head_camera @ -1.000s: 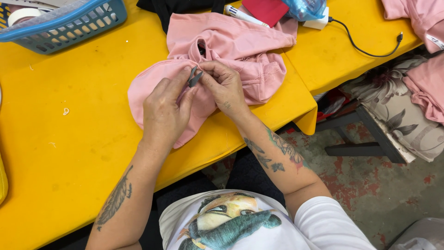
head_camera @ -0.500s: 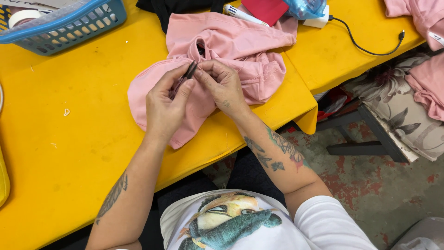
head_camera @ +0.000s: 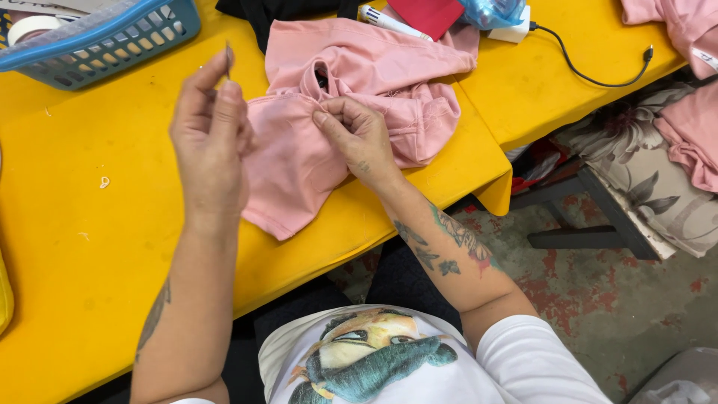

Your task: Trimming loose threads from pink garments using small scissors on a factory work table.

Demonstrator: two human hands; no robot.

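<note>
Near the tabletop's (head_camera: 90,299) front edge lies one pink garment (head_camera: 359,112), spread flat so its seam faces up. The right hand (head_camera: 359,135) pinches the fabric, steadying it. The left hand (head_camera: 209,135), raised above the cloth, holds its grip together on one thin dark tool (head_camera: 228,58), point upward. One blue basket (head_camera: 105,37) sits at the far left corner.

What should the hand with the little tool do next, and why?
Probably bring the left hand back down to the pink garment. It holds a small thin tool lifted clear of the cloth, while the right hand pinches a spot on the fabric, seemingly holding it ready.
</note>
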